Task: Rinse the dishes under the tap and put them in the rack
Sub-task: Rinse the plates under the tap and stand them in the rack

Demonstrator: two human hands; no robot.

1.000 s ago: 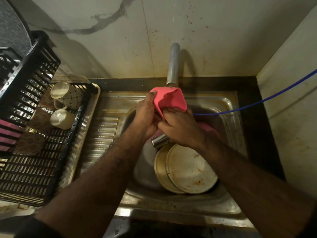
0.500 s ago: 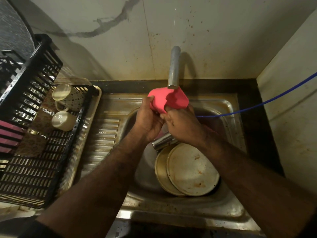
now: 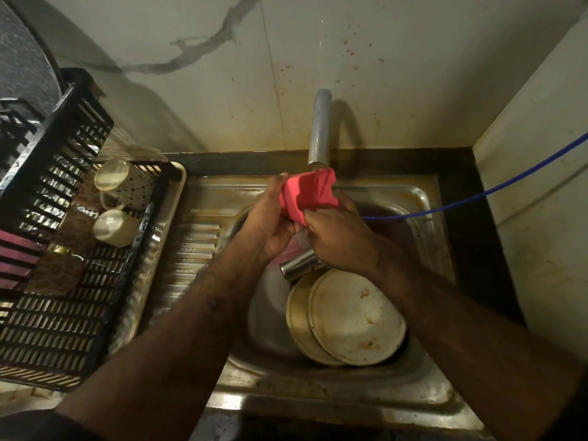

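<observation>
We note the stainless-steel sink [image 3: 423, 198] at centre; a black slatted plastic rack [image 3: 57, 329] lies at 9 o'clock. Two round metal plates [image 3: 353, 316] lean in the basin. At 12 o'clock, beneath the cylindrical tap [image 3: 319, 128], left hand [image 3: 270, 218] and right hand [image 3: 337, 237] both grip a boxy pink cup [image 3: 307, 194].

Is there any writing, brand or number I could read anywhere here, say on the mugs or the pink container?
None can be read.
Pink container: no lettering shows.
Patterned mug: dots and lines only, no words.
Plain mug: blank.
Plates, steel cup, tap: no marks visible.
</observation>
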